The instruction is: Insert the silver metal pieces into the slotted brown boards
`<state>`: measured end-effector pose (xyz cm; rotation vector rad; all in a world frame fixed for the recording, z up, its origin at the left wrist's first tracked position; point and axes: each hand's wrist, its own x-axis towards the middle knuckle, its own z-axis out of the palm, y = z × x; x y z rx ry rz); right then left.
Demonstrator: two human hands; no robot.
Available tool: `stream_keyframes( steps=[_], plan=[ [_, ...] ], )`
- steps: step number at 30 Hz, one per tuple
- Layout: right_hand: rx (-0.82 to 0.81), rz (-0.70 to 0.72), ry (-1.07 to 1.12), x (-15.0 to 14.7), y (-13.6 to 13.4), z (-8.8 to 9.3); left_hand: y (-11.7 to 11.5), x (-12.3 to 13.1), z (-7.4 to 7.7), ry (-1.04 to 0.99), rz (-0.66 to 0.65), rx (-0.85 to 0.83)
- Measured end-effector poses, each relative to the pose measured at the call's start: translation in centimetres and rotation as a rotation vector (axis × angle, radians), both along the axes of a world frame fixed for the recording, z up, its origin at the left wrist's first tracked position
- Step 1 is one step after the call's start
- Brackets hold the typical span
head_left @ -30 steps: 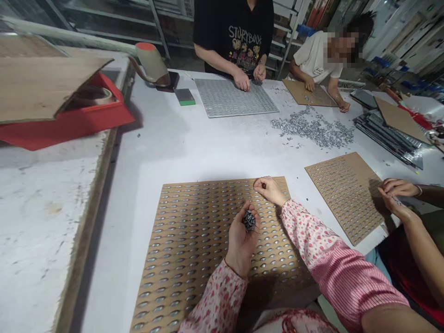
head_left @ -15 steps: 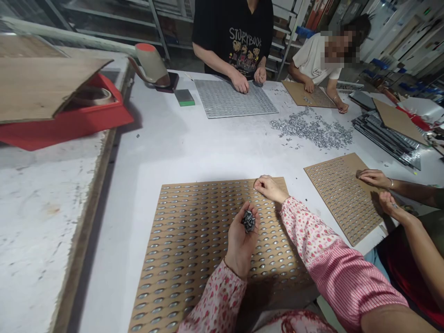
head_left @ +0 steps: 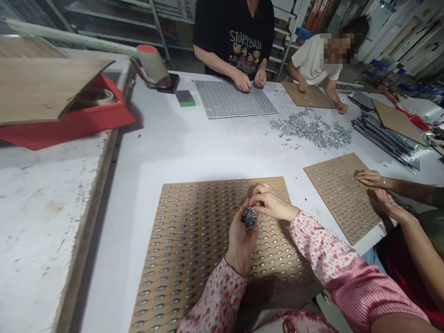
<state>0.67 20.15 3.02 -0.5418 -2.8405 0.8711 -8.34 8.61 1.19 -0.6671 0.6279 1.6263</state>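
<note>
My left hand (head_left: 240,240) is cupped palm-up over the brown perforated board (head_left: 194,245), closed around a small bunch of grey metal pieces (head_left: 249,218). My right hand (head_left: 272,202) has its fingertips pinched together right at that bunch, touching it. The board lies flat on the white table (head_left: 194,143) in front of me, and shiny pieces sit in many of its oval slots.
A loose pile of metal pieces (head_left: 312,129) lies at the right middle. A neighbour's hands (head_left: 378,189) rest on a second brown board (head_left: 343,194). Across the table two people work at a silver grid (head_left: 232,99) and a brown board (head_left: 312,96). A red tray (head_left: 69,120) sits at left.
My right hand drew back from the board's far edge to the bunch in my left hand. The neighbour's upper hand slid out onto their board.
</note>
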Motion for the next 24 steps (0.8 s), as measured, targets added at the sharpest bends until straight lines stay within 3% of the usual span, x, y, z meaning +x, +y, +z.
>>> stream_keyframes(
  steps=[3,7,9,11,18,24],
  plan=[
    [-0.088,-0.027,0.057,0.3,0.0,-0.6,0.0,0.1,0.2,0.007,-0.031,0.003],
    [-0.394,-0.297,0.227,0.8,1.6,-2.7,0.0,-0.1,0.9,-0.016,-0.041,-0.025],
    [-0.457,-0.426,0.290,1.0,2.5,-3.4,-0.1,-0.2,1.0,-0.024,-0.044,-0.033],
    [-0.464,-0.466,0.305,1.0,2.9,-3.4,-0.2,-0.3,0.9,-0.019,-0.044,-0.025],
    [-0.358,-0.163,0.140,0.3,0.7,-0.3,-0.3,-0.1,-0.1,0.040,-0.068,-0.007],
    [-0.387,-0.129,0.062,0.4,0.0,0.8,-0.4,0.4,-0.4,0.167,-0.106,0.035]
  ],
)
